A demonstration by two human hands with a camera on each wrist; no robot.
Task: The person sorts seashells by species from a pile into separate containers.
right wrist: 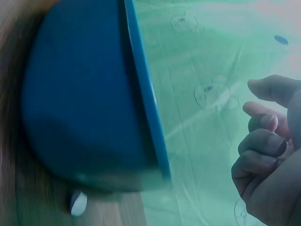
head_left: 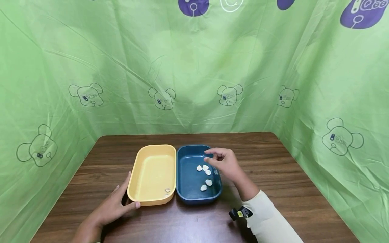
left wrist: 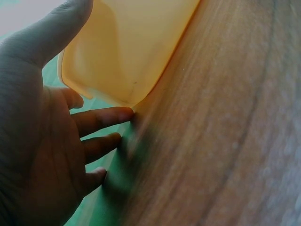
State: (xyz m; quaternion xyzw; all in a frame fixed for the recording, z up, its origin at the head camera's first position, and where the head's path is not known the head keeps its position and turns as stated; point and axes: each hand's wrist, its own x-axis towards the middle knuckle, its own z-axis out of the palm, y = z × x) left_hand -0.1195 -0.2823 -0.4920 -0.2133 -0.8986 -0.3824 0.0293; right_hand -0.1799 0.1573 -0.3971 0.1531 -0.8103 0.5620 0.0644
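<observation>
Hovering over the two o'clock rim of the blue tray [head_left: 188, 182] with the right grip [head_left: 223, 163] relaxed, thumb and forefinger parted, pinching nothing visible. Resting the left grip [head_left: 113, 204] around the seven o'clock corner of the yellow tray [head_left: 152, 168], with thumb to the near wall and fingers along the left side, lightly touching rather than clenched. See five white pieces [head_left: 205, 167] on the blue tray's floor: three close together between twelve and three o'clock, two more at four and five. Notice small clear bits [head_left: 167, 190] at five o'clock in the yellow tray, too small to identify.

Could catch two pieces at once among the upper three, with so little room between. Might clip the blue rim with knuckles or wrist on a low approach, and so jog the tray. Might skew the yellow tray by pressing hard at one corner only.

Reckon with the two tray rims, side by side, as a double wall between the trays. Watch the cream sleeve [head_left: 270, 216] and its black wrist device [head_left: 240, 213], low over the table [head_left: 258, 158] at four o'clock of the blue tray. Spot a small pale object [right wrist: 79, 203] at six o'clock below the blue tray in the right wrist view; cannot tell what it is. Find a green curtain [head_left: 194, 67] beyond the table's edges.
</observation>
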